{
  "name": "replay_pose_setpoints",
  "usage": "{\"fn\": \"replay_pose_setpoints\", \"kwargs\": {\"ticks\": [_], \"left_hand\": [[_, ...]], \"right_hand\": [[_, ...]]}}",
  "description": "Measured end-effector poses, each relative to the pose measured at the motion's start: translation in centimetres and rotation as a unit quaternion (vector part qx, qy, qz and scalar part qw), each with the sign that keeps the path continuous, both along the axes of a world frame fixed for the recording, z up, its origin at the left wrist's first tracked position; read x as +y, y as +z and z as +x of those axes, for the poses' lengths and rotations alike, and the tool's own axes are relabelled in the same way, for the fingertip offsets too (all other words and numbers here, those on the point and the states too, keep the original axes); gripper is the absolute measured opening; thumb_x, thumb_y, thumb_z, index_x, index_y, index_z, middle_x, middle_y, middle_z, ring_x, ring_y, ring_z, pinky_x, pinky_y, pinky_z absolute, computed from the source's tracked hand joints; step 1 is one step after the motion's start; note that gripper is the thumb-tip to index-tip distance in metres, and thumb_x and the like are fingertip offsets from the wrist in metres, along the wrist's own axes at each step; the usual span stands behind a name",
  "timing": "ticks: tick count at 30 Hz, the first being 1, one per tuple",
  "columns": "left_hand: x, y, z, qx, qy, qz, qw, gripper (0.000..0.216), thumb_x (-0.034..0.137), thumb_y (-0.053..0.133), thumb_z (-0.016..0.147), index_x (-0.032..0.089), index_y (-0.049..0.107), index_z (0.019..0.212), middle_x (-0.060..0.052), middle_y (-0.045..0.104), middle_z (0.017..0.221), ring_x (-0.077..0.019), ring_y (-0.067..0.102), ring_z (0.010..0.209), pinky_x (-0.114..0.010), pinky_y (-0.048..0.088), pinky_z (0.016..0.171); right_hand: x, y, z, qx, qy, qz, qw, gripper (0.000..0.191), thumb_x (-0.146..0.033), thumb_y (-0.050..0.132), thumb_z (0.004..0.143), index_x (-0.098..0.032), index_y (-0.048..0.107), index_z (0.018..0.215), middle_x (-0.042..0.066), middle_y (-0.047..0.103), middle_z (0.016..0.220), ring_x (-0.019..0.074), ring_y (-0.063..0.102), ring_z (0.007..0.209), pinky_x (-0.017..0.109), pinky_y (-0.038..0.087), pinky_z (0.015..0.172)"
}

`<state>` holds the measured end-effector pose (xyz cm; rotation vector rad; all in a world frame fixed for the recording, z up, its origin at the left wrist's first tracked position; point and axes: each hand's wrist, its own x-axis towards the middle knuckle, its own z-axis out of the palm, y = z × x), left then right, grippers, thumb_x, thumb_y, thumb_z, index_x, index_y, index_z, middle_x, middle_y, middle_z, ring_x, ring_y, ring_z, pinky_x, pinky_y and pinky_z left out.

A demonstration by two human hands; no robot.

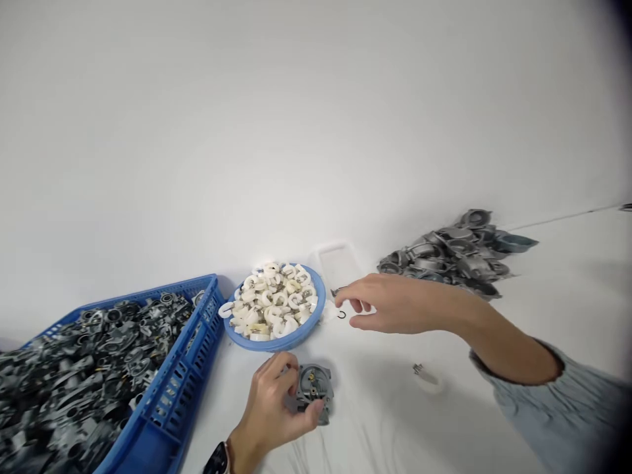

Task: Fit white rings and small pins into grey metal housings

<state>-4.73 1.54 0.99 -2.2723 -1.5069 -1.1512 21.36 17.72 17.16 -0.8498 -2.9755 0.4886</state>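
Note:
My left hand (274, 408) is closed round a small grey metal housing (313, 388) held just above the white table, near the front. My right hand (390, 304) reaches across to the left with its fingers loosely curled, the fingertips beside a small dark C-shaped clip (342, 315) lying on the table. Something small and dark (334, 291) shows at its fingertips; I cannot tell whether they pinch it. A round blue basket (296, 339) of white plastic rings sits just left of that hand.
A blue crate (172, 388) full of grey metal castings stands at the left. A heap of similar castings (451, 253) lies at the back right. A clear plastic tray (338, 263) rests against the white wall. A small white part (427, 376) lies on the table.

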Motion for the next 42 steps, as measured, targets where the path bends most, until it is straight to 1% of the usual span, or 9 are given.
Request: {"fn": "replay_pose_setpoints", "kwargs": {"ticks": [5,9,15,20,24,29,34,38,42], "left_hand": [[-0.5,0.0,0.5,-0.001,-0.028,0.021,0.999,0.031,0.035,0.068,0.088,0.022,0.047,0.07,-0.009,0.065,0.095,-0.0196,0.062,0.073,-0.031,0.049,0.063],[-1.1,0.1,1.7,-0.016,-0.068,0.045,0.997,0.025,0.028,0.068,0.083,0.021,0.048,0.07,-0.01,0.066,0.097,-0.0223,0.063,0.078,-0.033,0.05,0.063],[-1.6,0.0,3.4,-0.029,-0.085,0.057,0.994,0.014,0.026,0.067,0.076,0.021,0.053,0.077,-0.013,0.068,0.105,-0.0259,0.064,0.083,-0.038,0.053,0.066],[-1.2,-0.1,3.2,-0.018,-0.084,0.052,0.995,0.018,0.02,0.068,0.078,0.022,0.05,0.081,-0.01,0.07,0.103,-0.0256,0.066,0.085,-0.037,0.054,0.067],[-1.0,-0.3,2.8,-0.005,-0.066,0.016,0.998,0.022,0.016,0.069,0.082,0.024,0.05,0.088,-0.008,0.071,0.101,-0.0252,0.069,0.085,-0.037,0.058,0.068],[-1.0,-0.6,2.8,0.006,-0.014,-0.078,0.997,0.052,0.018,0.079,0.076,0.024,0.056,0.123,-0.012,0.071,0.126,-0.0325,0.073,0.107,-0.046,0.066,0.087],[-0.9,-0.8,2.9,0.017,-0.004,-0.097,0.995,0.07,0.018,0.079,0.078,0.024,0.052,0.143,-0.012,0.071,0.132,-0.0326,0.073,0.114,-0.047,0.066,0.094],[-0.8,-0.8,2.9,0.025,-0.003,-0.091,0.996,0.059,0.018,0.077,0.079,0.023,0.058,0.135,-0.012,0.071,0.127,-0.0316,0.074,0.108,-0.046,0.066,0.09],[-0.6,-0.9,2.8,0.036,0.006,-0.067,0.997,0.051,0.015,0.076,0.074,0.023,0.061,0.122,-0.01,0.072,0.116,-0.0301,0.074,0.096,-0.043,0.066,0.081]], "right_hand": [[1.3,-4.9,5.2,-0.218,-0.114,-0.046,0.968,0.059,-0.042,0.07,0.079,-0.022,0.071,0.134,0.017,0.068,0.122,0.045,0.065,0.111,0.043,0.046,0.074],[0.2,-7.6,7.7,-0.228,-0.14,-0.081,0.96,0.071,-0.048,0.074,0.074,-0.02,0.066,0.139,0.017,0.066,0.126,0.0466,0.063,0.112,0.044,0.045,0.075],[-1.1,-9.5,7.5,-0.22,-0.109,-0.059,0.967,0.063,-0.011,0.065,0.069,-0.023,0.067,0.13,0.012,0.067,0.124,0.0402,0.066,0.105,0.037,0.038,0.069],[-0.9,-10.1,7.0,-0.207,-0.074,-0.033,0.975,0.051,-0.004,0.059,0.068,-0.02,0.068,0.116,0.01,0.068,0.116,0.0376,0.066,0.101,0.035,0.034,0.067],[-2.1,-9.2,6.4,-0.148,-0.066,-0.06,0.985,0.05,-0.016,0.062,0.075,-0.026,0.066,0.124,0.009,0.068,0.119,0.0381,0.065,0.103,0.036,0.037,0.07],[-3.7,-9.1,5.0,-0.139,-0.043,-0.063,0.987,0.034,-0.03,0.061,0.084,-0.026,0.071,0.116,0.011,0.07,0.106,0.0393,0.066,0.1,0.041,0.042,0.074],[-3.6,-9.6,3.4,-0.13,-0.052,-0.006,0.99,0.032,-0.039,0.069,0.084,-0.02,0.073,0.11,0.012,0.07,0.103,0.0391,0.066,0.096,0.048,0.048,0.081],[-2.4,-9.5,1.1,-0.005,-0.027,-0.127,0.992,0.054,-0.063,0.064,0.095,-0.025,0.067,0.133,0.01,0.07,0.122,0.0358,0.064,0.113,0.048,0.05,0.094],[0.0,-10.9,-2.1,0.068,-0.007,-0.295,0.953,0.052,-0.062,0.069,0.095,-0.022,0.067,0.128,0.008,0.074,0.119,0.0264,0.069,0.108,0.037,0.053,0.091]]}}
